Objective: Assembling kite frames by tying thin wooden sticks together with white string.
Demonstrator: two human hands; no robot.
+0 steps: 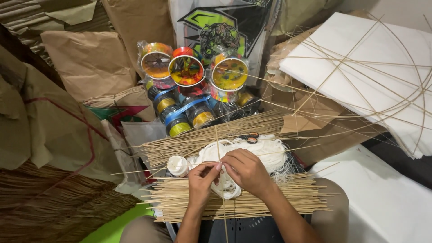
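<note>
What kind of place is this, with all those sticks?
Probably a small kite-making workspace. Bundles of thin bamboo sticks lie on the person's lap, white string is piled by both hands, colourful line spools stand behind, and white paper sheets carry stick frames.

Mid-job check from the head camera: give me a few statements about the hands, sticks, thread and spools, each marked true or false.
1. Both hands, left hand and right hand, meet at crossed thin sticks. True.
2. A pile of white thread lies just behind the hands. True.
3. The stick bundle under the hands is tied with a red ribbon. False: no ribbon shows on it.
4. The colourful spools are wrapped in clear plastic. True.
5. The white paper sheets lie at the person's left. False: they lie at the right, with stick frames on them.
</note>
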